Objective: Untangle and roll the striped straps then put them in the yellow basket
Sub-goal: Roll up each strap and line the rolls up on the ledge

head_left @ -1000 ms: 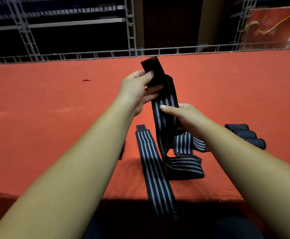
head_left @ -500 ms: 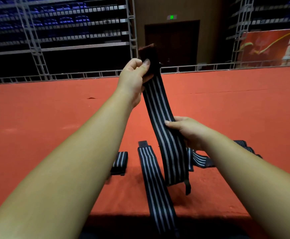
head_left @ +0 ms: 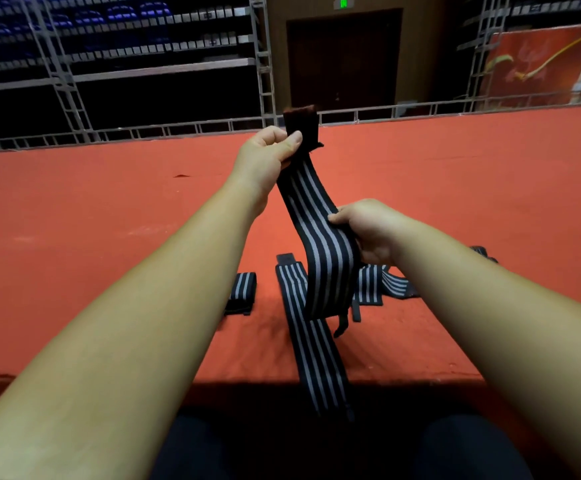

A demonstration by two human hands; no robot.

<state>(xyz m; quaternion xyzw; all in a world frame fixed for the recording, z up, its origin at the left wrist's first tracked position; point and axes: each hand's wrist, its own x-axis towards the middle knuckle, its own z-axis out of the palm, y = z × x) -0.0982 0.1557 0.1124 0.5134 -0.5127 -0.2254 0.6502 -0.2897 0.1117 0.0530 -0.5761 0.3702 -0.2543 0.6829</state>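
A black strap with grey stripes (head_left: 320, 237) hangs in the air between my two hands. My left hand (head_left: 268, 157) pinches its dark upper end. Lower down, my right hand (head_left: 372, 230) grips the strap's middle, thumb on top. The strap's free end dangles just above the red surface. A second striped strap (head_left: 308, 327) lies flat and runs over the front edge. More tangled straps (head_left: 382, 282) lie behind my right wrist, partly hidden. A short striped piece (head_left: 242, 292) lies to the left. No yellow basket is in view.
The red carpeted platform (head_left: 109, 237) stretches wide on both sides and ends at a metal railing (head_left: 178, 129) at the back. Its front edge drops off near my knees. Scaffold stands and a dark doorway lie beyond.
My left hand lifted the strap's dark end higher and the strap came free of the pile. My right hand slid along it to mid-length. The camera tilted up.
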